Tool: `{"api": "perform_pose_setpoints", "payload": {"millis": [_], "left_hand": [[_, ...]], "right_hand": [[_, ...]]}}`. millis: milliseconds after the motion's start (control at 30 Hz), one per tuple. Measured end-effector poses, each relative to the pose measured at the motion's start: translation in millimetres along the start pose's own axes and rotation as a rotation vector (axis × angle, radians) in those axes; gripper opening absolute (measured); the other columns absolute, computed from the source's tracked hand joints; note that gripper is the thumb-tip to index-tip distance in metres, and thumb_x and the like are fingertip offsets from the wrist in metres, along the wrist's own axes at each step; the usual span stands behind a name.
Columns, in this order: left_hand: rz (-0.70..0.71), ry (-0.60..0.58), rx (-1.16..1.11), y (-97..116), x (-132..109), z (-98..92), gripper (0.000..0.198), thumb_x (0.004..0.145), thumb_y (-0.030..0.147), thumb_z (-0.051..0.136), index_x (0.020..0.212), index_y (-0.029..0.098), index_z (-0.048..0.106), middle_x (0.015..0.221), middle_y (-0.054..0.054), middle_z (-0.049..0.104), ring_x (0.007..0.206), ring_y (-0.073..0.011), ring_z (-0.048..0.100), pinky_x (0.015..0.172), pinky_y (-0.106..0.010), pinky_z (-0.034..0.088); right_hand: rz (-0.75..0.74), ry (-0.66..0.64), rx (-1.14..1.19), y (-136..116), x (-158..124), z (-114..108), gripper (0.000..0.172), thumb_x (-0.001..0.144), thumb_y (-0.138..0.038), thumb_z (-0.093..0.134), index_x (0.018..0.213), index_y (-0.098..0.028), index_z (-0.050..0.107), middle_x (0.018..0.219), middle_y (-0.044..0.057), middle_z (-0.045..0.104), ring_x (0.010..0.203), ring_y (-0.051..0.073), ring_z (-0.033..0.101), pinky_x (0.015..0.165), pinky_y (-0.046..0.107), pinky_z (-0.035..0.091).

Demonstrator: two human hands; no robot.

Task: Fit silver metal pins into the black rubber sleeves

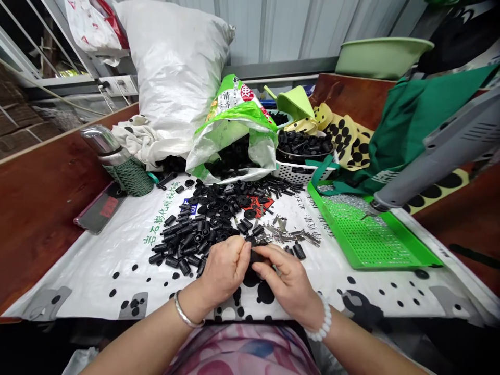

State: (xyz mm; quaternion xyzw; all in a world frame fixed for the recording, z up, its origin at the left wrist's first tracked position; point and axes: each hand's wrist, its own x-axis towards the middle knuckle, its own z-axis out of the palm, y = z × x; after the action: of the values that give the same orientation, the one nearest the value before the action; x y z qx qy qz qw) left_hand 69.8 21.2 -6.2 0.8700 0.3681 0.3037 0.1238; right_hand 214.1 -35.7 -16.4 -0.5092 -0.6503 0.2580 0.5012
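At the left of the frame, a phone [101, 208] and a flask [127, 169] stood against the side of the counter [94, 271], presumably to keep them out of the working space. Left of centre lay a heap of black parts [187, 234], likely spread loose so that single ones came easily to reach. At lower centre, the left hand [226, 263] was curled with its fingers pressed together, apparently gripping a small black piece [255, 257] that sat between both hands, mostly hidden. Just above it, metal strips [283, 225] lay scattered, probably kept apart from the heap for easy picking. The right hand [287, 273] pinched the same piece between thumb and forefinger, which were only slightly parted, perhaps to steady it against the left. At the right, a green tray [390, 265] held tiny shiny bits, its rim likely stopping them rolling off; a grey power driver [429, 153] slanted over it, tip down
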Motion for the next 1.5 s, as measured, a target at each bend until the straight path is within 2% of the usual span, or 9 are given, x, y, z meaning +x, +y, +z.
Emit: {"api": "perform_pose_setpoints", "payload": {"millis": [200,400,633,733,867,1000,1200,1300,1500], "left_hand": [[-0.138,-0.042,-0.161,8,8,-4.5,0.03,0.09,0.026,0.031,0.06,0.019,0.03,0.055,0.005,0.03,0.05,-0.009,0.029,0.05,-0.025,0.023],[-0.429,-0.081,-0.549,12,8,1.8,0.036,0.089,0.038,0.032,0.058,0.019,0.031,0.052,0.006,0.029,0.047,-0.0074,0.028,0.046,-0.022,0.024],[-0.835,-0.341,-1.117,20,12,-0.5,0.039,0.079,0.051,0.042,0.06,0.021,0.027,0.046,0.012,0.019,0.037,-0.0036,0.011,0.036,-0.017,0.013],[-0.739,-0.286,-0.971,19,10,-1.1,0.039,0.082,0.049,0.038,0.058,0.021,0.027,0.046,0.01,0.021,0.038,-0.0045,0.016,0.037,-0.018,0.017],[-0.429,-0.148,-0.53,18,5,-1.9,0.036,0.088,0.038,0.031,0.057,0.019,0.032,0.052,0.006,0.031,0.047,-0.0076,0.029,0.046,-0.022,0.024],[-0.253,-0.106,-0.268,18,2,-3.6,0.033,0.09,0.029,0.029,0.059,0.019,0.031,0.054,0.005,0.033,0.05,-0.0088,0.031,0.049,-0.024,0.025],[0.033,-0.082,-0.031,11,2,-5.8,0.03,0.09,0.021,0.03,0.06,0.02,0.032,0.054,0.004,0.034,0.049,-0.0099,0.032,0.05,-0.025,0.025],[0.136,-0.103,0.021,6,0,-7.1,0.029,0.09,0.021,0.029,0.061,0.02,0.035,0.056,0.003,0.038,0.05,-0.0107,0.034,0.05,-0.026,0.027],[0.072,-0.059,0.028,7,-3,-3.2,0.029,0.089,0.02,0.03,0.061,0.02,0.035,0.054,0.004,0.037,0.049,-0.0104,0.033,0.049,-0.026,0.026]], "right_hand": [[-0.253,0.137,-0.152,2,0,-1,0.023,0.081,-0.011,0.053,0.103,-0.018,0.057,0.089,0.007,0.062,0.084,0.018,0.059,0.073,0.031,0.051],[-0.51,0.211,-0.442,6,5,-7,0.029,0.079,-0.007,0.051,0.107,-0.014,0.055,0.09,0.013,0.062,0.084,0.021,0.059,0.07,0.035,0.052],[-0.672,0.141,-0.607,10,6,-13,0.035,0.079,-0.004,0.047,0.111,-0.017,0.054,0.086,0.012,0.063,0.075,0.02,0.058,0.062,0.035,0.05],[-0.604,0.123,-0.525,7,6,-14,0.03,0.08,-0.007,0.051,0.109,-0.014,0.056,0.086,0.012,0.064,0.078,0.021,0.06,0.065,0.035,0.05],[-0.374,0.109,-0.273,2,2,-13,0.025,0.08,-0.011,0.055,0.105,-0.014,0.057,0.088,0.011,0.064,0.081,0.019,0.06,0.07,0.031,0.051],[-0.118,0.081,-0.061,-4,-4,-10,0.018,0.082,-0.019,0.054,0.098,-0.018,0.062,0.085,0.006,0.064,0.078,0.017,0.06,0.069,0.03,0.051],[0.383,-0.112,0.405,-5,-7,-10,0.023,0.083,-0.034,0.052,0.089,-0.015,0.062,0.062,0.0,0.059,0.045,0.008,0.05,0.045,0.021,0.043],[0.459,-0.191,0.501,-4,-7,-10,0.028,0.085,-0.038,0.048,0.079,-0.013,0.061,0.06,0.0,0.058,0.043,0.006,0.047,0.045,0.02,0.04],[0.403,-0.087,0.411,-8,-10,-5,0.021,0.081,-0.032,0.053,0.091,-0.015,0.061,0.062,-0.002,0.055,0.047,0.007,0.047,0.046,0.021,0.042]]}}
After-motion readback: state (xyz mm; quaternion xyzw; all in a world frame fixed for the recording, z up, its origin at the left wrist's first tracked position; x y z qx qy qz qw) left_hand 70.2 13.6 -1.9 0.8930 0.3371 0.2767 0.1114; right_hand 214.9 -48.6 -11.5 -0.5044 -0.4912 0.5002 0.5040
